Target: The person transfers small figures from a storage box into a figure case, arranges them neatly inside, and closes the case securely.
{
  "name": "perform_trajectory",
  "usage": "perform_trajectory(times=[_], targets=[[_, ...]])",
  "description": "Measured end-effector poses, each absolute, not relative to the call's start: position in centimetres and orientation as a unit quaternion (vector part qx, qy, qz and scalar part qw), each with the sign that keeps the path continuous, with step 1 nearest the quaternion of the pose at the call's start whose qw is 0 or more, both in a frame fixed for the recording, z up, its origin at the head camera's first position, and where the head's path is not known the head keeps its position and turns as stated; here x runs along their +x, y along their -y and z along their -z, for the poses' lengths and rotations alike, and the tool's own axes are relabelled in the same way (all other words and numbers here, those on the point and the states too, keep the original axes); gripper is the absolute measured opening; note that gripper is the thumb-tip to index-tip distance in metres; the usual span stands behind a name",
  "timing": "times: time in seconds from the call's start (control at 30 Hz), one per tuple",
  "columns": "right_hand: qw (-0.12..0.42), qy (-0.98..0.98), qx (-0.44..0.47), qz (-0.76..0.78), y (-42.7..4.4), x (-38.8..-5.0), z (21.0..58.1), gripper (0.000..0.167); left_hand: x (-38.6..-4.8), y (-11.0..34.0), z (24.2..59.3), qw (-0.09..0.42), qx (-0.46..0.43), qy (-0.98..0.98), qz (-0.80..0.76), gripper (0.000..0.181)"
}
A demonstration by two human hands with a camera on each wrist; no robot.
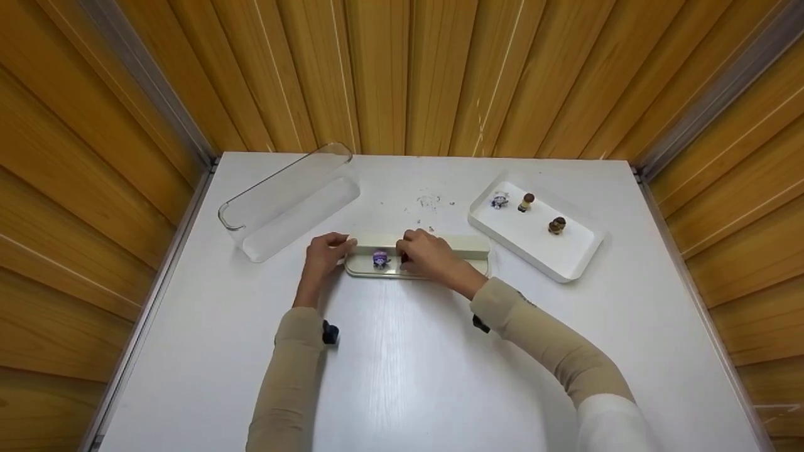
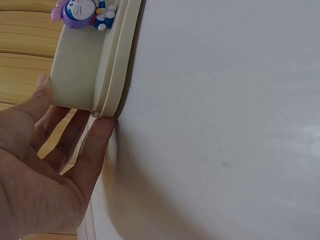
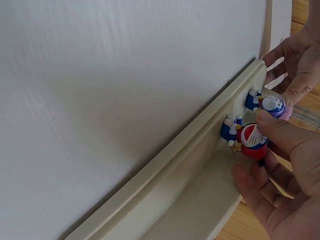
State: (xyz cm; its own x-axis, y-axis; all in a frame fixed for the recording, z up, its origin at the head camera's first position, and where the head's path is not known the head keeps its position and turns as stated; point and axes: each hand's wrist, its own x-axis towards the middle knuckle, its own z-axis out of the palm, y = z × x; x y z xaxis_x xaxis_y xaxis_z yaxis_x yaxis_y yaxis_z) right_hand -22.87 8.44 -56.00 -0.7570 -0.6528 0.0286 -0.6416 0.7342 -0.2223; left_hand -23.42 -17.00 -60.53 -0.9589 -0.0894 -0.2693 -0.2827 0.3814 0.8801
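Note:
A long beige case (image 1: 474, 250) with a raised back wall lies on the table. My left hand (image 1: 323, 254) holds its left end, thumb at the back wall and fingertips against the end and lower rim in the left wrist view. Inside, near that end, a blue-and-white cat figurine with a purple hat (image 1: 380, 258) stands upright. My right hand (image 3: 290, 172) pinches a second cat figurine, dressed in red (image 3: 253, 141), within the case just right of the purple one. From the head view, the right fingers mostly hide this red figurine.
A clear plastic cover (image 1: 301, 216) lies at the back left. On the right, a white tray (image 1: 568, 257) holds a pale figurine (image 1: 500, 200), a brown-haired figurine (image 1: 526, 202) and a brown figurine (image 1: 557, 225). Wood-look walls border the white table (image 1: 402, 364).

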Motion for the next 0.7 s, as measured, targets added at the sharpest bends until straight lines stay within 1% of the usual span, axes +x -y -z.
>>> perform_trajectory(times=[0.23,0.37,0.53,0.7], targets=[[0.015,-0.929,-0.357,0.096,-8.8,-22.5,55.6,0.022,-23.4,16.9,60.4,0.109,-0.134,-0.807,-0.564,0.037],[0.017,-0.927,-0.360,0.099,-9.6,-22.6,55.0,0.024,-23.4,16.9,60.4,0.113,-0.137,-0.809,-0.560,0.037],[0.034,-0.921,-0.367,0.124,-11.5,-23.4,53.7,0.021,-23.4,16.9,60.2,0.112,-0.139,-0.805,-0.566,0.036],[0.047,-0.929,-0.345,0.123,-14.4,-24.5,52.1,0.023,-23.4,17.0,60.2,0.114,-0.134,-0.806,-0.565,0.039]])
